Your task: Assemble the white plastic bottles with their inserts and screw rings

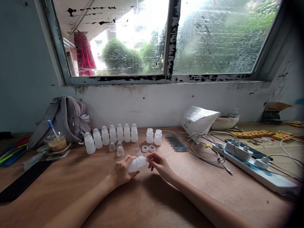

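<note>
My left hand is wrapped round a frosted white baby bottle, tilted with its mouth toward the right. The fingers of my right hand are pinched together at the bottle's mouth; whatever small thing they hold is too small to name. Just beyond lie two white collar rings and a small clear piece. A few clear caps stand to their left. Farther back, several capped bottles form a row, and two uncapped bottles stand to the right.
On the left are a grey backpack, an iced drink cup and a black flat object. To the right lie a blurred-out object, tangled cables and a white power strip. A silvery bag stands against the wall.
</note>
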`<state>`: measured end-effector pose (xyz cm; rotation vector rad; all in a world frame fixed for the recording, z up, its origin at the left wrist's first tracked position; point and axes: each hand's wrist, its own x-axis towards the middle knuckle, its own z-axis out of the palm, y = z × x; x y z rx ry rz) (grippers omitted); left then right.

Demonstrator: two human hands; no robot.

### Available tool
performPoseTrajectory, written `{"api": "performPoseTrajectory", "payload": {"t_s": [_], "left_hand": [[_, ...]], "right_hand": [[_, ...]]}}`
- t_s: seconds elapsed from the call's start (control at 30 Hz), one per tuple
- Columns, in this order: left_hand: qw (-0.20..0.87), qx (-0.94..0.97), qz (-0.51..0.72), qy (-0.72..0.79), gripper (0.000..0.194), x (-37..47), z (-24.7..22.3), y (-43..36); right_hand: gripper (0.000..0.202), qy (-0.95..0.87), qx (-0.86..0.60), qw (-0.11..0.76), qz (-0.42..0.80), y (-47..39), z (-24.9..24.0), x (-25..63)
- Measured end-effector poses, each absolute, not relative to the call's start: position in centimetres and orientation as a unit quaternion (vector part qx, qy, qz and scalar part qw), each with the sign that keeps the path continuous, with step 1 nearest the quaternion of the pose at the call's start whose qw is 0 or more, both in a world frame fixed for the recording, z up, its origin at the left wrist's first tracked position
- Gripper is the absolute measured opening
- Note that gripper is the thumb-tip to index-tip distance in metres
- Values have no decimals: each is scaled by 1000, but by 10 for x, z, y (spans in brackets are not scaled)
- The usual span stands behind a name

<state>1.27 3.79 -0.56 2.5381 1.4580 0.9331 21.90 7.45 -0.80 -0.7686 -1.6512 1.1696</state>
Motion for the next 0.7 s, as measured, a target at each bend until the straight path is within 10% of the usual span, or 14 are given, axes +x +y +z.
{"api": "performPoseTrajectory", "payload": {"t_s": [0.7], "left_hand": [[67,820,323,468,42,6,-8,39]], "right_hand": [[16,-746,-325,441,379,72,-8,221]]}}
